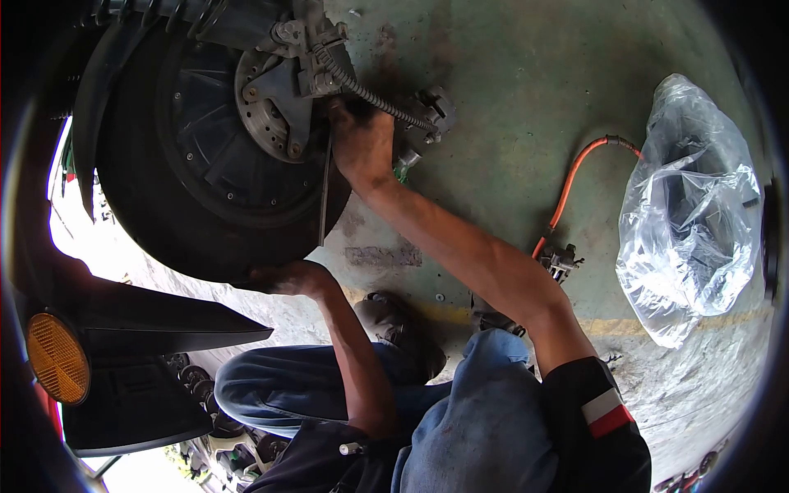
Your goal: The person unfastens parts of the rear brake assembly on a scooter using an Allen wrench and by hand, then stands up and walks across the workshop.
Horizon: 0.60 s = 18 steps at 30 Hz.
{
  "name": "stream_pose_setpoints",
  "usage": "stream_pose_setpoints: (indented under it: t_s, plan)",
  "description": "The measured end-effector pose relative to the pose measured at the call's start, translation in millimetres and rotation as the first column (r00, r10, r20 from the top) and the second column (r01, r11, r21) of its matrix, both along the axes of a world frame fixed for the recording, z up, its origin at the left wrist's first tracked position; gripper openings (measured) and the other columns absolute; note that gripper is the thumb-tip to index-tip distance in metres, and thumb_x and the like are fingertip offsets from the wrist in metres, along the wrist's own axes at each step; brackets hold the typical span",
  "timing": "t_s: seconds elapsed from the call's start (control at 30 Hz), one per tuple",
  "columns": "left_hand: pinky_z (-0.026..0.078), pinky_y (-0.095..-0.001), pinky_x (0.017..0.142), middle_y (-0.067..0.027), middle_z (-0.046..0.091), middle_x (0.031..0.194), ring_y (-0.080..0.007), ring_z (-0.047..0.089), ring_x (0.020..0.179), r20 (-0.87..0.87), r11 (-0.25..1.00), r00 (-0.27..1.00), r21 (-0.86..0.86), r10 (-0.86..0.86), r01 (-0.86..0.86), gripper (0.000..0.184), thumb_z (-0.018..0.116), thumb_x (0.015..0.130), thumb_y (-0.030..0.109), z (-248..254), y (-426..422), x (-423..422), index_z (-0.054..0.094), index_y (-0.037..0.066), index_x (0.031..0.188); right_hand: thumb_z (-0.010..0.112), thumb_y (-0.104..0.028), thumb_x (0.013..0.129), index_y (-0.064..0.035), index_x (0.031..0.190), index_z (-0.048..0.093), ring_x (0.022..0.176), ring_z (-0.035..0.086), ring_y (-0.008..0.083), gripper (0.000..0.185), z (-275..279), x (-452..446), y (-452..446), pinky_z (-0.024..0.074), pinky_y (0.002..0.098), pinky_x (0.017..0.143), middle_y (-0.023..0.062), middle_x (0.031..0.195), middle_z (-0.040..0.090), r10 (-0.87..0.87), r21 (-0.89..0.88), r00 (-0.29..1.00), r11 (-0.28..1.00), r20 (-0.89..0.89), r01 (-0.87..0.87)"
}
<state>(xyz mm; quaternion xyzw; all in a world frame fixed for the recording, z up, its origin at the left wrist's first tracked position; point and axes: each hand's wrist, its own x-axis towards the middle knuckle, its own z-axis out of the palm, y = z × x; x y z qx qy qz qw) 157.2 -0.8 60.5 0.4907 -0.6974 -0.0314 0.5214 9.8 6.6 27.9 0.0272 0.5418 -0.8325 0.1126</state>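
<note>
A black motor-scooter wheel (246, 209) with a dark hub fills the upper left. A drilled brake disc (271, 135) and a metal bracket (285, 99) sit at its centre. My right hand (362, 144) is closed beside the bracket, its fingertips hidden behind the hub area; what it holds cannot be made out. A thin metal rod (325, 197) runs down from near that hand along the tire. At the wheel's lower edge, my left hand (292, 278) grips the tire, with its fingers darkly shaded. A ribbed black hose (370, 93) leads to a metal part (436, 113) beside my right hand.
A clear plastic bag (690, 214) with dark contents lies on the green floor at right. An orange air hose (571, 185) runs to a metal tool (560, 263) near my right knee. An orange reflector (57, 358) and black bodywork (156, 320) stand at lower left.
</note>
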Motion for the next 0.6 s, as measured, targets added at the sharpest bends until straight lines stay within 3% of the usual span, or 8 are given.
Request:
stream_pose_setpoints:
  t_s: [0.1, 0.23, 0.3, 0.43, 0.47, 0.5, 0.53, 0.6]
  plan:
    - [0.038, -0.0473, 0.099, -0.0358, 0.036, 0.126, -0.0434, 0.043, 0.114, -0.004, 0.997, 1.000, 0.074, -0.021, 0.021, 0.047, 0.019, 0.103, 0.022, -37, -11, 23, 0.020, -0.012, 0.136, 0.057, -0.006, 0.086, 0.0071, 0.092, 0.059, 0.075, 0.063, 0.0241, 0.014, -2, 4, -2, 0.0472, 0.0354, 0.070, 0.0170, 0.081, 0.065, -0.014, 0.076, 1.000, 0.997, -0.015, 0.015]
    - [0.032, -0.0447, 0.106, -0.0362, 0.018, 0.140, -0.0397, 0.032, 0.128, 0.046, 0.969, 0.977, -0.124, -0.208, 0.212, 0.055, 0.018, 0.103, 0.027, -102, -51, 76, 0.006, -0.012, 0.140, 0.057, -0.007, 0.086, 0.0070, 0.093, 0.058, 0.075, 0.062, 0.0251, 0.015, -12, 2, -1, 0.0470, 0.0362, 0.069, 0.0191, 0.082, 0.065, 0.011, 0.081, 1.000, 0.997, -0.021, -0.009]
    - [0.023, -0.0459, 0.109, -0.0337, 0.008, 0.143, -0.0391, 0.022, 0.133, 0.264, 0.970, 0.960, -0.190, -0.096, 0.150, 0.059, 0.017, 0.102, 0.031, -127, -69, 101, 0.001, -0.010, 0.141, 0.055, -0.004, 0.087, 0.0067, 0.103, 0.057, 0.091, 0.062, 0.0319, 0.020, -4, -3, 9, 0.0466, 0.0379, 0.083, 0.0227, 0.094, 0.064, 0.097, 0.081, 0.990, 0.993, -0.098, -0.089]
    - [0.010, -0.0476, 0.115, -0.0300, -0.006, 0.149, -0.0381, 0.006, 0.140, 0.543, 0.950, 0.835, -0.296, 0.086, 0.095, 0.066, 0.016, 0.101, 0.038, -136, -67, 100, -0.008, -0.007, 0.142, 0.054, -0.004, 0.087, 0.0071, 0.099, 0.058, 0.084, 0.063, 0.0326, 0.017, 3, -7, 12, 0.0475, 0.0381, 0.080, 0.0219, 0.088, 0.065, 0.170, 0.086, 0.985, 0.982, 0.007, -0.170]
    - [0.013, -0.0461, 0.114, -0.0287, -0.006, 0.149, -0.0354, 0.009, 0.140, 0.225, 0.966, 0.952, -0.105, -0.209, 0.237, 0.069, 0.020, 0.101, 0.040, -126, -50, 81, -0.008, -0.007, 0.143, 0.052, -0.004, 0.088, 0.0070, 0.097, 0.058, 0.080, 0.063, 0.0324, 0.016, 2, -7, 11, 0.0480, 0.0383, 0.077, 0.0214, 0.086, 0.065, 0.191, 0.089, 0.982, 0.978, -0.006, -0.190]
    - [0.016, -0.0445, 0.113, -0.0273, -0.005, 0.149, -0.0328, 0.012, 0.139, -0.167, 0.904, 0.893, 0.023, -0.418, 0.428, 0.072, 0.024, 0.100, 0.042, -117, -40, 67, -0.009, -0.006, 0.143, 0.051, -0.005, 0.088, 0.0070, 0.094, 0.058, 0.075, 0.063, 0.0323, 0.015, 0, -6, 9, 0.0484, 0.0384, 0.074, 0.0209, 0.083, 0.065, 0.211, 0.092, 0.977, 0.974, -0.018, -0.209]
    - [0.016, -0.0445, 0.113, -0.0273, -0.005, 0.149, -0.0328, 0.012, 0.139, -0.168, 0.902, 0.891, 0.024, -0.421, 0.431, 0.072, 0.024, 0.100, 0.042, -121, -40, 68, -0.009, -0.006, 0.143, 0.051, -0.005, 0.088, 0.0070, 0.094, 0.058, 0.075, 0.063, 0.0323, 0.015, -10, -4, 4, 0.0484, 0.0384, 0.074, 0.0209, 0.083, 0.065, 0.209, 0.093, 0.978, 0.974, -0.018, -0.206]
    - [0.015, -0.0441, 0.113, -0.0256, -0.006, 0.149, -0.0310, 0.012, 0.139, -0.199, 0.894, 0.882, 0.053, -0.426, 0.444, 0.074, 0.025, 0.099, 0.044, -127, -42, 72, -0.010, -0.005, 0.143, 0.049, -0.011, 0.090, 0.0023, 0.097, 0.060, 0.074, 0.063, 0.0260, 0.018, -29, 0, -5, 0.0491, 0.0368, 0.069, 0.0187, 0.080, 0.063, 0.446, 0.612, 0.857, 0.762, -0.258, -0.212]
